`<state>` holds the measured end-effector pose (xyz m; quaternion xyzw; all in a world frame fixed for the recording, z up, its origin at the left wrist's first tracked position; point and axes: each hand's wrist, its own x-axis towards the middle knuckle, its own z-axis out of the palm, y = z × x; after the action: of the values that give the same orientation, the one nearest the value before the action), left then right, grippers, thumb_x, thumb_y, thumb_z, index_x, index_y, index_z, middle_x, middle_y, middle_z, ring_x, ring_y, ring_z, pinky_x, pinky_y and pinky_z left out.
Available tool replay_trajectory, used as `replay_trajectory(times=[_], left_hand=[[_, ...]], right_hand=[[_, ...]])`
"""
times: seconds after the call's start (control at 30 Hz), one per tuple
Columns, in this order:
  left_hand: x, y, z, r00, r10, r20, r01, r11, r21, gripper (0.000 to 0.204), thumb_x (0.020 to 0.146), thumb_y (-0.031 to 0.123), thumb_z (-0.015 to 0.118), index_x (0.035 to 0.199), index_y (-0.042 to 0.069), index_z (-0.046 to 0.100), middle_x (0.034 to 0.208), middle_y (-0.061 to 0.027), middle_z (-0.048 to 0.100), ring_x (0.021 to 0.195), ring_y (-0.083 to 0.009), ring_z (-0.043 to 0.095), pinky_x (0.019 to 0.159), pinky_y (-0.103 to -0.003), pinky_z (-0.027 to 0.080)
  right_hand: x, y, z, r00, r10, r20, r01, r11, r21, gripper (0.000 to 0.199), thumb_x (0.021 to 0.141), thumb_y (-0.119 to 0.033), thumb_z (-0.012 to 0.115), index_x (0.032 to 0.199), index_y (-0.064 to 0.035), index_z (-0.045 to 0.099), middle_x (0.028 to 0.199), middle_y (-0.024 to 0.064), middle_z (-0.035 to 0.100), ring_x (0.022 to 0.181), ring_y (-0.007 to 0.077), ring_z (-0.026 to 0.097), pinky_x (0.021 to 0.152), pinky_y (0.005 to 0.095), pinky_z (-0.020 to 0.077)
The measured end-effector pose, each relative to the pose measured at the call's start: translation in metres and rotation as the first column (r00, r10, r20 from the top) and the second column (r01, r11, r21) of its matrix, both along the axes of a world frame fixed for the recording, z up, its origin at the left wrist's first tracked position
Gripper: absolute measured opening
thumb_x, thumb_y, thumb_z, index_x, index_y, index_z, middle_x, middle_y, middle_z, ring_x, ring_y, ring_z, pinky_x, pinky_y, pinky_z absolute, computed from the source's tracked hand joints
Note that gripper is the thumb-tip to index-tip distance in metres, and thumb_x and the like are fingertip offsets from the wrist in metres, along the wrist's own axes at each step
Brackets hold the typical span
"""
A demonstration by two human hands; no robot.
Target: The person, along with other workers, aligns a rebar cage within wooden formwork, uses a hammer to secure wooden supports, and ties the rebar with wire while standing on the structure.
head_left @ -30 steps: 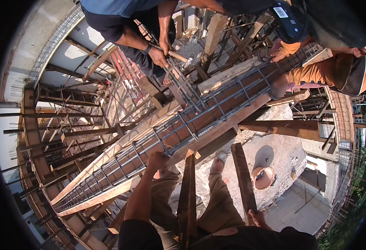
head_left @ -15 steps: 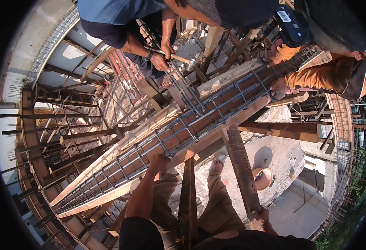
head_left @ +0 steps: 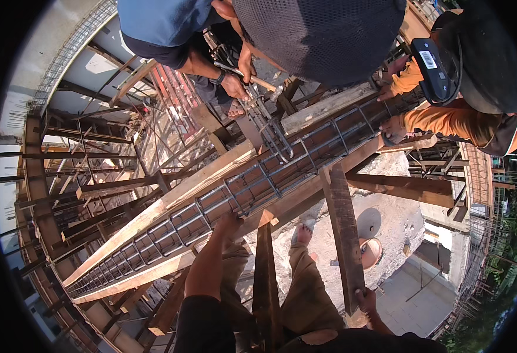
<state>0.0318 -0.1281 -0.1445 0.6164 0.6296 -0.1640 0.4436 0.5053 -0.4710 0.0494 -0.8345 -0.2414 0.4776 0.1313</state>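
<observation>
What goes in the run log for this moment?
left hand: on rebar cage | right hand: gripping wooden plank | stance: astride timber beam

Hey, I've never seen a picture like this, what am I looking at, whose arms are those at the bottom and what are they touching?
This is a round fisheye view from a camera on a person's head, looking down. The arms at the bottom are that person's own. The left hand rests on a long grey steel rebar cage lying in a wooden beam trough. The right hand grips the lower end of a brown wooden plank. Beyond the trough, two other people's hands work on the same cage. High scaffolding timbers surround everything.
</observation>
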Motion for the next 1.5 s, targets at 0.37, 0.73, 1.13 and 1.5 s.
replay_trajectory(times=[0.37, 0.73, 1.13, 1.5], left_hand=[[0.001, -0.004, -0.025, 0.996, 0.078, 0.036, -0.08, 0.995, 0.055, 0.047, 0.082, 0.041, 0.065, 0.108, 0.002, 0.068, 0.104, -0.0248, 0.068, 0.1, -0.0407, 0.066, 0.086, -0.048, 0.052], [-0.02, -0.014, -0.063, 0.994, 0.095, 0.053, -0.098, 0.993, 0.07, 0.054, 0.077, 0.042, 0.068, 0.116, 0.003, 0.064, 0.113, -0.0222, 0.067, 0.109, -0.0394, 0.063, 0.096, -0.05, 0.048], [-0.017, -0.008, 0.007, 0.999, 0.03, 0.036, -0.035, 0.987, 0.154, 0.062, 0.079, 0.028, 0.068, 0.134, 0.004, 0.055, 0.117, -0.0237, 0.066, 0.109, -0.0397, 0.063, 0.094, -0.047, 0.05], [-0.012, -0.051, 0.329, 0.616, 0.442, 0.652, -0.421, 0.884, -0.202, 0.053, 0.09, 0.045, 0.066, 0.118, -0.001, 0.064, 0.119, -0.0161, 0.066, 0.112, -0.0262, 0.062, 0.096, -0.036, 0.046]], right_hand=[[0.006, -0.069, -0.006, 0.988, -0.011, 0.155, 0.025, 0.996, -0.087, 0.051, 0.088, -0.051, 0.068, 0.082, 0.0002, 0.069, 0.064, 0.0033, 0.058, 0.062, 0.0133, 0.053, 0.058, 0.0346, 0.0443], [0.003, -0.046, 0.011, 0.999, -0.031, 0.043, 0.039, 0.979, -0.202, 0.051, 0.089, -0.05, 0.065, 0.077, 0.0004, 0.065, 0.059, 0.0008, 0.054, 0.058, 0.0096, 0.049, 0.052, 0.0338, 0.0399], [0.007, -0.03, 0.006, 0.987, 0.154, 0.042, -0.143, 0.97, -0.197, 0.048, 0.093, -0.044, 0.061, 0.091, 0.0024, 0.071, 0.07, 0.0033, 0.066, 0.068, 0.0092, 0.057, 0.059, 0.0333, 0.0465], [0.038, -0.023, -0.003, 0.991, 0.118, -0.069, -0.127, 0.98, -0.155, 0.048, 0.096, -0.045, 0.059, 0.093, 0.001, 0.071, 0.069, 0.0041, 0.065, 0.068, 0.0089, 0.059, 0.061, 0.0316, 0.0495]])
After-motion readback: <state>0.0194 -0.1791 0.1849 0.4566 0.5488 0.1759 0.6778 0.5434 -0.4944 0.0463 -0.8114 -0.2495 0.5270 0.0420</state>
